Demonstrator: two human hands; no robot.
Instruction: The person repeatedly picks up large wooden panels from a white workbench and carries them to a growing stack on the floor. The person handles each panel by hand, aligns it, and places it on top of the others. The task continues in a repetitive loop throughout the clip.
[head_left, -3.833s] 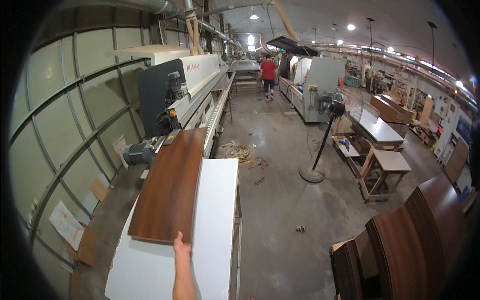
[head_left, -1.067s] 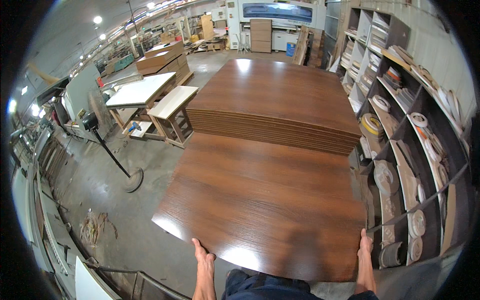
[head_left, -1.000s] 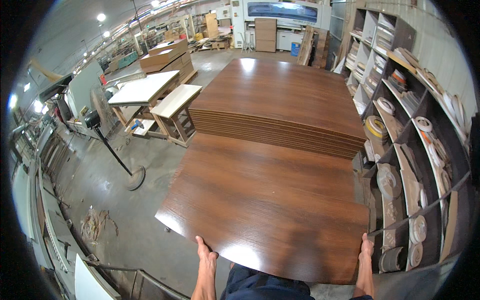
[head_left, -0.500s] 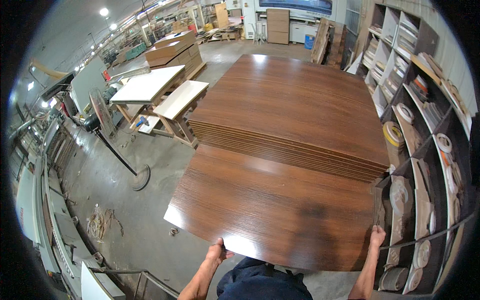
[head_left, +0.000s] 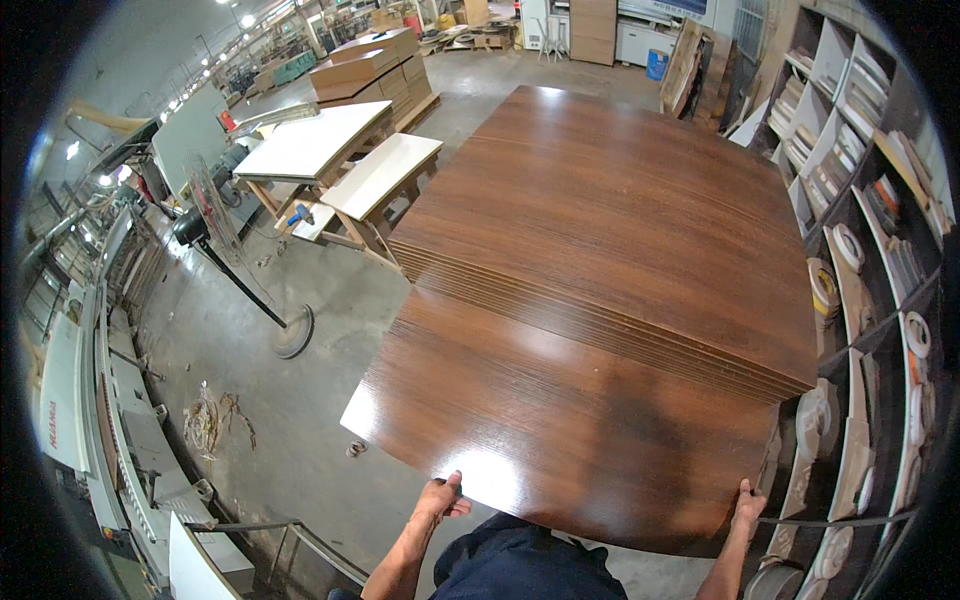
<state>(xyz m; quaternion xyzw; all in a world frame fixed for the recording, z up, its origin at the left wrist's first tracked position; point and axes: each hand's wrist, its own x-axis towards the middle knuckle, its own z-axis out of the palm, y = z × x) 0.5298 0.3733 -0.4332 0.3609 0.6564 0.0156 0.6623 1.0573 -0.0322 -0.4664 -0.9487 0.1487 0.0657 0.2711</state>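
A large brown wood-grain panel (head_left: 540,400) spans the space in front of my body, its far edge against the front of a panel stack. My left hand (head_left: 442,498) grips its near edge left of my torso, thumb on top and fingers curled underneath. At the near right corner, my right hand (head_left: 748,505) holds the panel's side with the thumb uppermost. Beyond it lies the stack of matching brown panels (head_left: 620,200), whose layered edges show as a band. What supports the near panel from below is hidden.
On the right, close to the panels, shelving (head_left: 858,370) holds rolls of edge banding. A pedestal fan (head_left: 292,332) stands at left, near a white-topped table (head_left: 315,140) and a white-topped bench (head_left: 385,175). Tangled strips (head_left: 212,425) lie on the floor. Machinery (head_left: 125,470) lines the far left.
The view has shifted, so the scene sits slightly farther right. The near panel now hides more of the stack's front edges. Both hands keep their hold on it.
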